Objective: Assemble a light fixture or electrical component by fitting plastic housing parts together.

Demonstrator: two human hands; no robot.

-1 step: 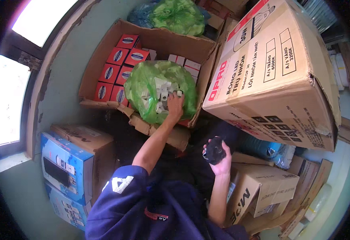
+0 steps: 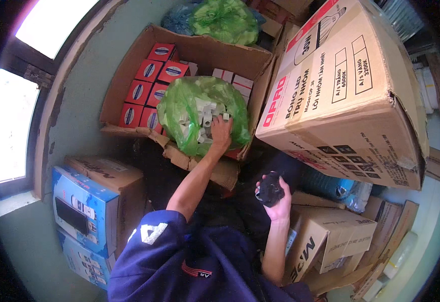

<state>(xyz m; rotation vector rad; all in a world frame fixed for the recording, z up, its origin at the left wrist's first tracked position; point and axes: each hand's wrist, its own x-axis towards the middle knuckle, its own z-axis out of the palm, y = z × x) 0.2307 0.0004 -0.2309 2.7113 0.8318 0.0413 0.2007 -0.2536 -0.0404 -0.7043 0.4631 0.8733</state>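
Note:
A green plastic bag [image 2: 173,111] stands with its mouth spread, full of small white plastic pipe fittings [image 2: 207,121]. My left hand [image 2: 222,132] reaches into it from the near side, fingers bent, the tips closed on one white fitting at the right of the pile. Lower and to the right, my right hand [image 2: 279,205] is turned palm up. Its fingers curl round a dark, crumpled-looking black bundle [image 2: 270,190], whose kind I cannot make out.
The bag rests in a torn-edged carton [image 2: 240,59] with several red boxes [image 2: 141,92] and white boxes [image 2: 242,83]. A large light-bulb carton [image 2: 340,95] leans at the right. Blue boxes [image 2: 86,211], with a dark phone [image 2: 71,215] on them, stand left; another carton [image 2: 348,234] sits lower right.

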